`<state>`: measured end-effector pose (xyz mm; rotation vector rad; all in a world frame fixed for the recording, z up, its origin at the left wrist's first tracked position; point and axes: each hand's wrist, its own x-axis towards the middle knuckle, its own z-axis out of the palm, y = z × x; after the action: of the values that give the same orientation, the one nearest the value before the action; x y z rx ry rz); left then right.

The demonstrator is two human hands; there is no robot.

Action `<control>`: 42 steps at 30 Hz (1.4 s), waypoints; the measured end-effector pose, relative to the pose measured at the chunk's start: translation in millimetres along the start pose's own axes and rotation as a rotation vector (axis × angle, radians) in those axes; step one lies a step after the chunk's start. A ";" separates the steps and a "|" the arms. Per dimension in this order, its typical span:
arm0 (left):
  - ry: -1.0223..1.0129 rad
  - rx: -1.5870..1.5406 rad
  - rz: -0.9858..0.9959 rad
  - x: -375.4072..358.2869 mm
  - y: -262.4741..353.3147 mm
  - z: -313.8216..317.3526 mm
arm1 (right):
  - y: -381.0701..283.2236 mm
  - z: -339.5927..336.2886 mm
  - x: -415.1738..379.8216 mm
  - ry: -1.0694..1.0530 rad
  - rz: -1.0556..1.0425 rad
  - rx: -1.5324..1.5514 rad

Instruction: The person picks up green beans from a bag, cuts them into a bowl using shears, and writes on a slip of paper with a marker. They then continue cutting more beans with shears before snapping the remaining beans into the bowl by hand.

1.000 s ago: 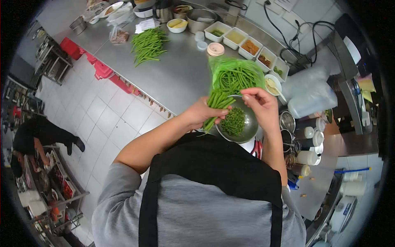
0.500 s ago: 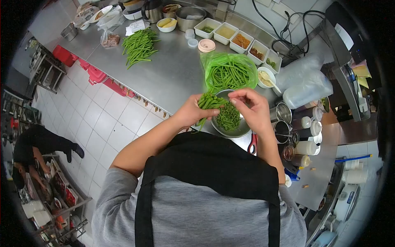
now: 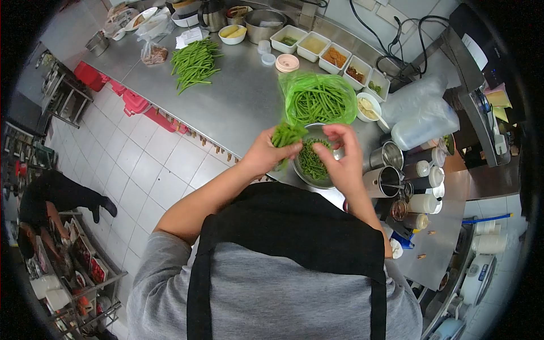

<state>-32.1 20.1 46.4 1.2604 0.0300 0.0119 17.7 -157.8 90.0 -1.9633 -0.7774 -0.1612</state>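
1. Now the right hand [image 3: 344,158] has drawn back slightly from the bunch of green beans [image 3: 288,135]; its fingers, close together half a second ago, stand moderately wide over the metal bowl [image 3: 325,183], with nothing visible between them.
2. The left hand [image 3: 262,154] still clasps the bunch, fingers closed around it just beside the bowl's near-left rim. The red scissors handles, plain to see before, are almost hidden by the right forearm.
3. The steel bench [image 3: 243,85] carries a loose pile of beans [image 3: 195,63] well apart from the hands, near a clear bag [image 3: 153,53] of reddish-brown food. Pink-red bins [image 3: 135,103] stand below its edge, on a white tiled floor [image 3: 136,164].
4. Across the room another person [image 3: 59,190] in dark clothes bends over a rack of trays [image 3: 95,269]. Black cables [image 3: 399,48] hang against the wall.
5. Short green pieces [image 3: 311,161] lie in the metal bowl; just beyond it, a green plastic bag [image 3: 290,85] — open at the top — holds long whole beans [image 3: 320,105].
6. Five white containers [image 3: 326,67] form a row: green bits, something pale yellow, orange shreds, dark brown pieces, then more green. A white bowl [image 3: 361,115] just beside the green bag holds pale food and a spoon [image 3: 383,122]; yellow pieces fill another white bowl [image 3: 233,41], near a steel pot [image 3: 255,34].
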 end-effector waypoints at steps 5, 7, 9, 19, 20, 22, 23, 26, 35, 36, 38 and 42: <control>0.186 -0.310 0.249 16.5 -2.9 27.0 | 24.9 47.0 -15.5 0.024 0.837 1.352; 0.163 -0.266 0.248 18.7 -4.2 39.8 | 19.6 62.2 -8.8 0.076 0.803 1.551; 0.228 0.085 0.325 23.1 -18.0 46.9 | 55.7 84.2 -12.1 -0.037 0.736 1.617; 0.199 0.538 0.591 25.3 -29.7 54.6 | 69.5 72.9 -17.0 -0.040 0.475 1.599; 0.188 0.549 0.587 25.8 -24.5 55.8 | 65.9 69.2 -20.4 -0.091 0.424 1.582; 0.279 0.608 0.655 33.2 -20.5 56.4 | 49.4 63.7 -16.0 0.079 0.617 1.664; 0.324 0.633 0.652 35.8 -21.2 57.7 | 45.2 62.3 -16.4 0.171 0.716 1.697; 0.266 0.491 0.571 36.5 -33.5 70.5 | 69.8 62.7 -25.7 0.199 0.635 1.539; -0.072 0.389 0.330 57.3 -12.1 65.1 | 81.2 56.3 -24.1 -0.311 0.588 1.936; 0.024 0.248 0.303 59.9 -12.8 69.2 | 72.6 57.0 -18.7 -0.118 0.608 1.855; 0.200 -0.034 0.233 64.1 -13.9 79.1 | 58.7 57.7 -7.3 0.253 0.647 1.638; 0.169 0.456 0.481 59.9 -34.2 79.0 | 98.0 56.9 -13.0 0.308 0.598 1.581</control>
<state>29.9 -64.0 37.0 1.6934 -0.1317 0.5535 52.7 -147.1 -18.0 -0.5336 0.0492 0.4059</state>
